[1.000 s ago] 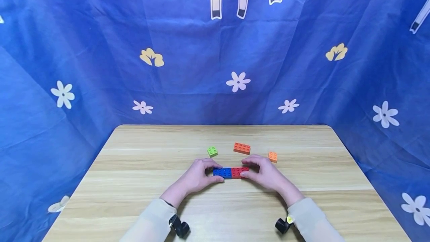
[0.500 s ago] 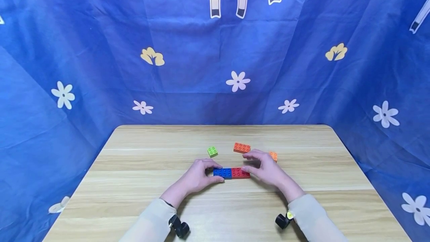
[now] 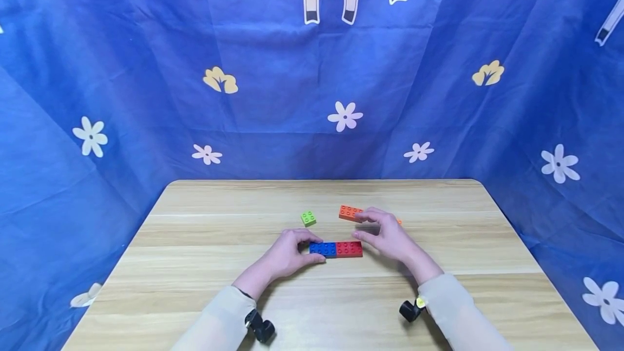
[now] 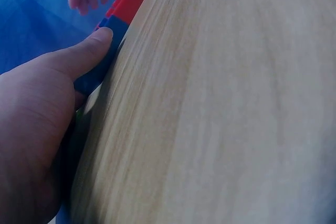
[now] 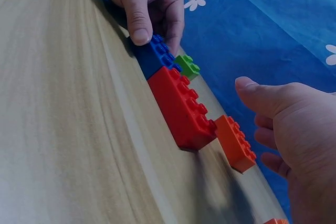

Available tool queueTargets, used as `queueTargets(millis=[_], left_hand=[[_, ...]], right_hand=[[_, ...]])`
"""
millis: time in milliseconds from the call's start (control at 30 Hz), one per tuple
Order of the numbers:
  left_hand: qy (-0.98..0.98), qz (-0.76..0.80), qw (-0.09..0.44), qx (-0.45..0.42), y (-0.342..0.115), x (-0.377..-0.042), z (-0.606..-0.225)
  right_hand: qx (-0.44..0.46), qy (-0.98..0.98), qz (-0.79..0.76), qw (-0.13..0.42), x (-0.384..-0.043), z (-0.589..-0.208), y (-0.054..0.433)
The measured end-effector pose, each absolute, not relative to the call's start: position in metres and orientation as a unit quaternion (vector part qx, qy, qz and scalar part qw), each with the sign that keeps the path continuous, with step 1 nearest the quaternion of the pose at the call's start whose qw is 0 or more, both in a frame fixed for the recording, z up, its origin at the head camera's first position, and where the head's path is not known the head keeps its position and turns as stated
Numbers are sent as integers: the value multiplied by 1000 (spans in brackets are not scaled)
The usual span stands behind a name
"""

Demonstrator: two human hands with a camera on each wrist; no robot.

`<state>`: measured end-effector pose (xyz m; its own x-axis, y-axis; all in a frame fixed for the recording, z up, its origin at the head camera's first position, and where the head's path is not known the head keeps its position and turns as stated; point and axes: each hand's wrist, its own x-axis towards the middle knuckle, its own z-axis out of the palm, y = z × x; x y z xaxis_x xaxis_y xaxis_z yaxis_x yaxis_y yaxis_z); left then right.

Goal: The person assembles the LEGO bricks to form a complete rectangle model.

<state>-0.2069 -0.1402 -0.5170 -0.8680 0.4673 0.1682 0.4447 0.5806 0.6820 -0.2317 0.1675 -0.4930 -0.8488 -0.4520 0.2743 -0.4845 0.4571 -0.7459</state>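
Note:
My left hand (image 3: 290, 253) holds a blue toy building brick (image 3: 327, 249) by its left end, thumb on the near side and fingers on the far side. A red brick (image 3: 349, 249) of the same studded kind lies end to end with the blue one, in line on the table. My right hand (image 3: 390, 236) hovers beyond the red brick with nothing in its grasp, thumb and fingers apart. In the head view its fingertips overlap the right end of an orange brick (image 3: 348, 213). The right wrist view shows that orange brick (image 5: 234, 142) beside the thumb, standing apart from the red brick (image 5: 181, 108).
A small green brick (image 3: 308, 218) sits behind the left hand. Mostly hidden by the right hand is a smaller orange brick (image 3: 399, 221). The wooden table (image 3: 219, 199) ends at a blue patterned cloth (image 3: 273, 150) that hangs behind and at both sides.
My right hand has let go of the red brick and moved away from me toward the orange brick, covering most of the small orange one. The left hand keeps its hold on the blue brick.

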Motion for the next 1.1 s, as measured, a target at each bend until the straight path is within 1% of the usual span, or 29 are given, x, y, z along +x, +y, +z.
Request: queueTargets(millis=[600, 1100], left_hand=[[885, 387, 15, 257, -145, -210, -516], [883, 389, 13, 263, -147, -213, -515]], right_hand=[[251, -870, 422, 50, -260, -496, 167], [211, -885, 414, 6, -277, -496, 159]])
